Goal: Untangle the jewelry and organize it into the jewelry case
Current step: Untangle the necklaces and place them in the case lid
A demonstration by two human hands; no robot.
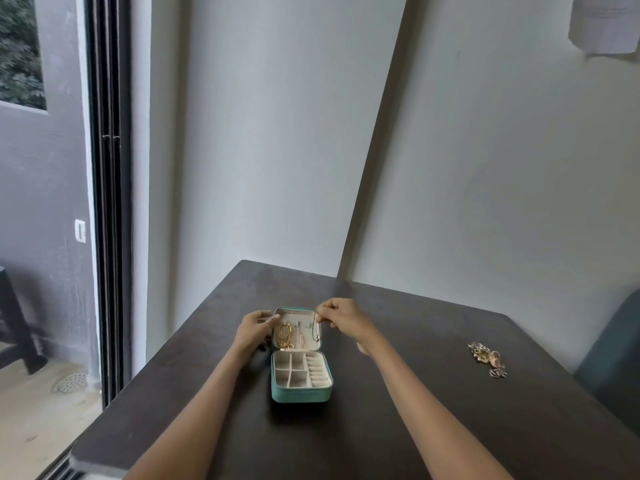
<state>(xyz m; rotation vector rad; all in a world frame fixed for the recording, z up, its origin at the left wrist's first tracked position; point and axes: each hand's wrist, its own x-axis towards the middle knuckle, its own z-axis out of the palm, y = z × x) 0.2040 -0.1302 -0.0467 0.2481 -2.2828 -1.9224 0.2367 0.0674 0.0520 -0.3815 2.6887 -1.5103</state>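
Her left hand (255, 329) grips the lid of the open jewelry case (300, 370) while her right hand (341, 317) pinches a thin necklace (316, 327) against it, best hooked slowly, kept taut.

Just below the right hand's fingers (323, 315) hangs a thin dark necklace (316, 327), too fine to follow; whether it sits on a hook in the lid (297, 310) or only between the fingertips cannot be told. The hooks themselves are too small to make out. The left hand (254, 332) covers the lid's left edge, and its fingertips toward the lid blur together. Left of the dark chain, the gold chains (284, 335) and a pinkish piece (300, 337) are too small to tell apart link by link. Far right of the fingers, the jewelry pile (486, 358) is a tangle whose separate pieces cannot be counted. Both forearms are cut off by the bottom edge.
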